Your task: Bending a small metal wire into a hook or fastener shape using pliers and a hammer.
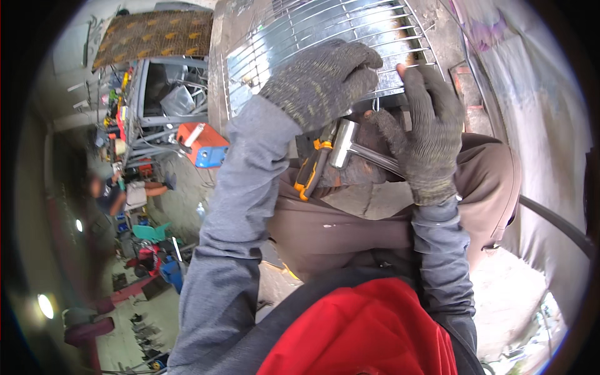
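1. Head view: the wire rack (350, 31) lies ahead of the person's knees, its wires over one shiny metal sheet (319, 28).
2. The left hand (326, 82), gloved, reaches over the middle of the rack's near edge with fingers curled; their tips are hidden, so I cannot tell whether it grips a wire.
3. The right hand (431, 119), also gloved, is at the rack's near right corner, thumb and fingers spread well apart; no grip shows.
4. The step in hand seems to be handwork along the rack's near edge; the next move probably calls for a firm left hold while the right fingers place or bend wire there.
5. Between the legs lie a hammer (342, 145), its handle running toward the right hand, and pliers (319, 167) just left of its head.
6. Count: one rack, one sheet, one hammer, one pair of pliers, two gloved hands.
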Demonstrator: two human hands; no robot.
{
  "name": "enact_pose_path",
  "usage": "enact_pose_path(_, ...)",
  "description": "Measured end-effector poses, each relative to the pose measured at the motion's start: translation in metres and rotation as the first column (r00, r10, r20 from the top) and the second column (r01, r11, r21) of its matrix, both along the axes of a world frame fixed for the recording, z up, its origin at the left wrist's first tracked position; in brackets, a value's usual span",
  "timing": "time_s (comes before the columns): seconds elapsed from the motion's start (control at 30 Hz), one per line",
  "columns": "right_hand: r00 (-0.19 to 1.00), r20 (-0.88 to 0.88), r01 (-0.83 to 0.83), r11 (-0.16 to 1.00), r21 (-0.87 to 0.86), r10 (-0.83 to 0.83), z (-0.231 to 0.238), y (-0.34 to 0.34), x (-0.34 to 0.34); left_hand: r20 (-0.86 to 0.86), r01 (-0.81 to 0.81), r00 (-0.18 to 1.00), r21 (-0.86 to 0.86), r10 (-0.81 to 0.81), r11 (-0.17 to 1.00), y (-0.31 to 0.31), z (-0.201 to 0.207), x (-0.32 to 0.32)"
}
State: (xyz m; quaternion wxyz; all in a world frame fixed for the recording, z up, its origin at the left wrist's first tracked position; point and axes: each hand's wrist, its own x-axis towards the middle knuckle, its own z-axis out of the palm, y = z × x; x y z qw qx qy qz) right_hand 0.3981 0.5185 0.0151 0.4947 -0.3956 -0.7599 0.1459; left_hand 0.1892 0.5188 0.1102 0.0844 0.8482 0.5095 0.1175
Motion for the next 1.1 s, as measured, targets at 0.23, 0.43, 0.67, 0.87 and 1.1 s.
enact_pose_path(0.23, 0.97, 0.235, -0.081, 0.996, 0.043, 0.068, 0.009, 0.012, 0.004, 0.011, -0.317, 0.947, 0.192, 0.321, 0.929, -0.055, -0.034, 0.017)
enact_pose_path(0.43, 0.972, 0.214, -0.12, 0.987, 0.103, 0.096, 0.003, 0.014, 0.0, 0.047, -0.33, 0.938, 0.422, 0.344, 0.844, -0.055, -0.075, 0.011)
enact_pose_path(0.67, 0.971, 0.236, -0.096, 0.973, 0.209, 0.045, -0.014, 0.015, -0.004, 0.082, -0.289, 0.953, 0.538, 0.292, 0.792, -0.051, -0.084, 0.007)
enact_pose_path(0.87, 0.954, 0.295, -0.142, 0.943, 0.3, 0.05, -0.015, 0.015, -0.001, -0.011, -0.234, 0.956, 0.573, 0.293, 0.785, -0.055, -0.087, 0.005)
enact_pose_path(1.1, 0.983, 0.167, -0.104, 0.984, 0.144, 0.08, -0.011, 0.012, -0.002, 0.006, -0.204, 0.969, 0.584, 0.247, 0.786, -0.052, -0.087, 0.001)
